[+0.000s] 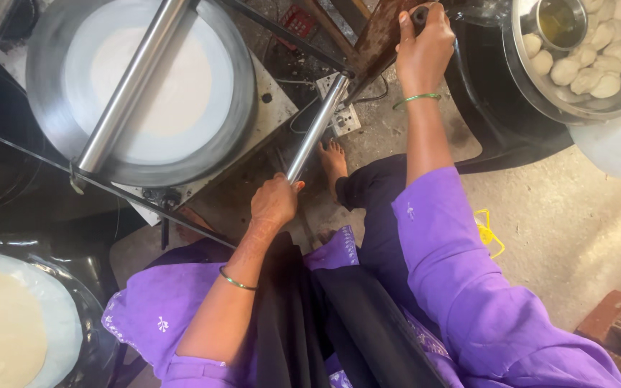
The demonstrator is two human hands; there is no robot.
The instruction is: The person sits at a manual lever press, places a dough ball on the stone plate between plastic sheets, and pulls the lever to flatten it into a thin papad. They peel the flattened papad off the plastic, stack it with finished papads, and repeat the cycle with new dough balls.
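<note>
While the left hand (274, 201) is closed around the lower steel lever (318, 128), just below the round press plate (141, 90) holding one flattened white disc, a steady, even pull would probably keep the flatbread uniform. To the right, the right hand (425, 43) grips one dark handle (420, 13); beside it, one steel bowl (576, 100) holds about ten dough balls (583, 68).

Bare concrete floor (576, 230), dusty and stained. Directly on it: the press machine's square base plate (271, 118), a white electrical socket box (343, 115), a yellow cord (489, 231), a brick (616, 327), and one bare foot (333, 159).
</note>
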